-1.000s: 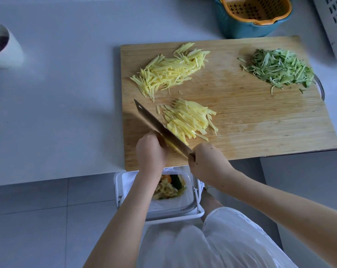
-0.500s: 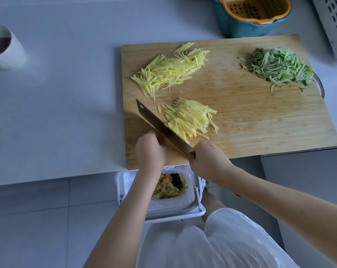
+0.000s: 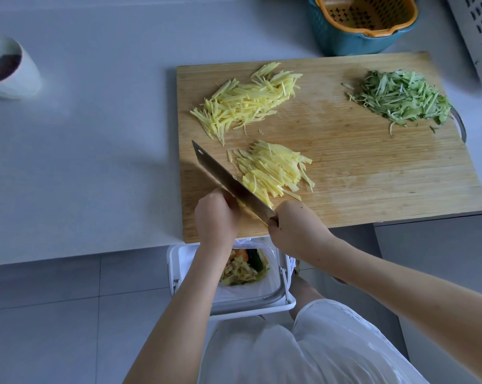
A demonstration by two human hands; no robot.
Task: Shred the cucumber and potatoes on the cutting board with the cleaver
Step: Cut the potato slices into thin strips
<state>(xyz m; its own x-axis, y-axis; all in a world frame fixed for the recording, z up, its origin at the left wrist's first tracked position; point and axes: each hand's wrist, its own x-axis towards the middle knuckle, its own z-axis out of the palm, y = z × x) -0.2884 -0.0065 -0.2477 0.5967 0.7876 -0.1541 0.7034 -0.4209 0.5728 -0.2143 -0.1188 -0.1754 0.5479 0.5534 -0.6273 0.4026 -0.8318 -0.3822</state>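
While the right hand (image 3: 295, 231) grips the steel cleaver (image 3: 228, 182) at the wooden cutting board's (image 3: 372, 176) 7 o'clock corner, the left hand (image 3: 216, 217) curls, apparently over unshredded potato. 2 yellow potato-shred piles (image 3: 275, 167) lie left; green cucumber shreds (image 3: 400, 98) sit at 2 o'clock.

Cleaver (image 3: 228, 182) slanted beside near potato shreds (image 3: 273, 170); second potato pile (image 3: 248, 99) behind; cucumber shreds (image 3: 400, 98) far right.

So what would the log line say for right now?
right hand grips cleaver | left hand steadies potato slices | cucumber shreds piled far right
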